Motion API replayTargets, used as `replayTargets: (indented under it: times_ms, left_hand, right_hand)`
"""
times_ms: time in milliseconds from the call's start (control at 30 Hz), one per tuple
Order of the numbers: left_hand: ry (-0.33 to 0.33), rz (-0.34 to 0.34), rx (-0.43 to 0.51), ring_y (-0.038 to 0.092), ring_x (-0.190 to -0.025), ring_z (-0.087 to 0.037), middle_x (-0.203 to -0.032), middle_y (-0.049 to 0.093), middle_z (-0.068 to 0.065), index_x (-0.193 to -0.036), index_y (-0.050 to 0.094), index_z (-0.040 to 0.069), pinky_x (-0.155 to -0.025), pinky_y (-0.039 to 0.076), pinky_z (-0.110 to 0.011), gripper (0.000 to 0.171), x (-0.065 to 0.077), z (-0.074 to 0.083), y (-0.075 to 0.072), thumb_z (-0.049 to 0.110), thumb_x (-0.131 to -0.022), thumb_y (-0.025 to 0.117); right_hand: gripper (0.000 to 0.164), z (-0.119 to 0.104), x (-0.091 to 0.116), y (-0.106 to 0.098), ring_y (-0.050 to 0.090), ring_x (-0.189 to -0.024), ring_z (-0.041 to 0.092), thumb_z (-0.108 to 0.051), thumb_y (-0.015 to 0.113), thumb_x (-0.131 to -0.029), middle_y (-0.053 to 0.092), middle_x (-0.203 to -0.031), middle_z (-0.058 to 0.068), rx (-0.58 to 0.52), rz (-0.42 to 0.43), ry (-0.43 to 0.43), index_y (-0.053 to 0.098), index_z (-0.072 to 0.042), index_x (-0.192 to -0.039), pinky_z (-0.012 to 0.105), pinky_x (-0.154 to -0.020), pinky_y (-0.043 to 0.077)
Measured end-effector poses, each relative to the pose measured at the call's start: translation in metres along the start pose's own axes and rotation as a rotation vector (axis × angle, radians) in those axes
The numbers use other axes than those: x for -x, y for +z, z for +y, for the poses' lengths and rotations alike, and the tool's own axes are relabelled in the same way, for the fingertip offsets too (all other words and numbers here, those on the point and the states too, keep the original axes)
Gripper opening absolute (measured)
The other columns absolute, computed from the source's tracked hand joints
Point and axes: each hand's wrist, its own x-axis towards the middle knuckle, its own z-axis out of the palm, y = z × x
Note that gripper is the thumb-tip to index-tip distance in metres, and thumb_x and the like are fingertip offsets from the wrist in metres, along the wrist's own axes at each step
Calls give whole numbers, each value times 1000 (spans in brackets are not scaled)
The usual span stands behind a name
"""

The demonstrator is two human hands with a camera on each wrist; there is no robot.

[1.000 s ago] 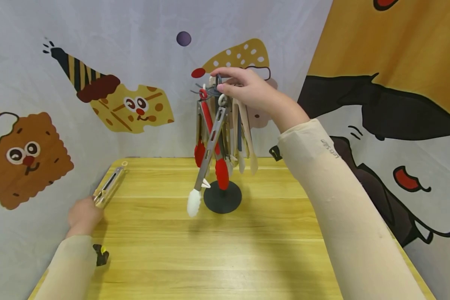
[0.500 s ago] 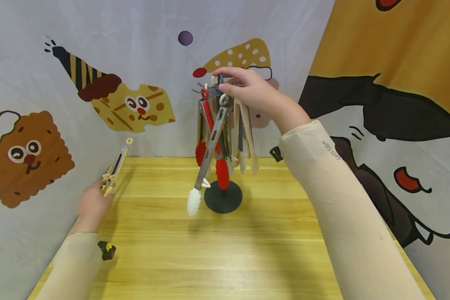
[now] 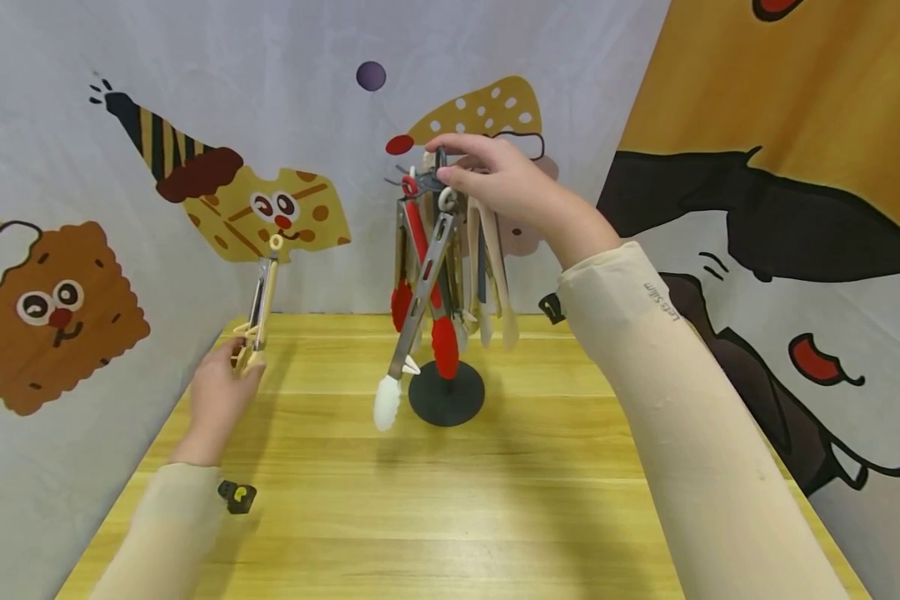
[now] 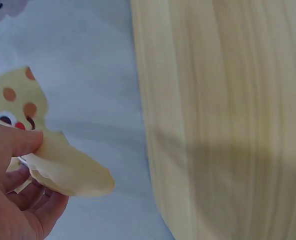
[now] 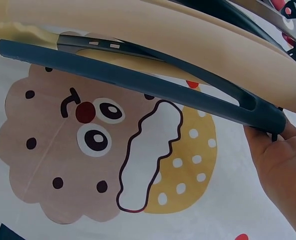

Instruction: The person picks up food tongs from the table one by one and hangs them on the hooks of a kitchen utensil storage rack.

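Observation:
My left hand (image 3: 221, 392) grips a pair of tongs (image 3: 261, 292) low down by its cream end, ring up, raised in front of the back cloth. In the left wrist view the cream tip (image 4: 80, 172) pokes out past the thumb and curled fingers. At the centre stands a dark utensil stand (image 3: 447, 396) with a round base. Its top loop is held between thumb and fingers of my right hand (image 3: 506, 179). Tongs hang from its hooks, among them red-tipped tongs (image 3: 444, 346) and white-tipped tongs (image 3: 420, 304). Dark blue tongs (image 5: 137, 82) hang close to the right hand.
A wooden table (image 3: 330, 517) carries the stand. Printed cloth (image 3: 300, 100) rises behind the table and along both sides. Cream tongs (image 3: 498, 275) hang at the stand's right side, near the right forearm.
My left hand has lifted the cream-ended tongs from the table's left side, moving up and to the right, and they now stand more upright. The right hand stays on the stand's top.

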Motion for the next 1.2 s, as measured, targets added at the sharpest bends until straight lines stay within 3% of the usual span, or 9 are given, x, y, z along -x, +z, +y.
replayTargets:
  times_ms: [233, 600, 1200]
  left_hand:
    - [14, 44, 63, 51, -108, -43, -124, 52, -28, -132, 48, -4, -86, 41, -56, 51, 0, 22, 5, 20, -90, 62]
    - [61, 73, 157, 53, -111, -42, -124, 53, -26, -126, 52, -3, -83, 50, -52, 43, -2, 39, 5, 17, -90, 64]
    - [208, 152, 286, 57, -109, -35, -114, 58, -19, -118, 57, -2, -83, 53, -39, 38, -2, 94, 3, 14, -85, 70]
  right_hand:
    - [45, 0, 1, 0, 48, -124, 14, -34, 45, -99, 46, -141, -2, 1, -1, 6, 41, -26, -143, 36, -101, 41]
    - [45, -1, 1, 1, 47, -125, 13, -35, 45, -99, 46, -141, -3, -3, -2, 15, 41, -28, -143, 36, -101, 41]
    - [44, -3, 3, 1, 45, -126, 13, -34, 45, -99, 44, -142, -3, -21, 3, 20, 41, -27, -142, 37, -102, 40]
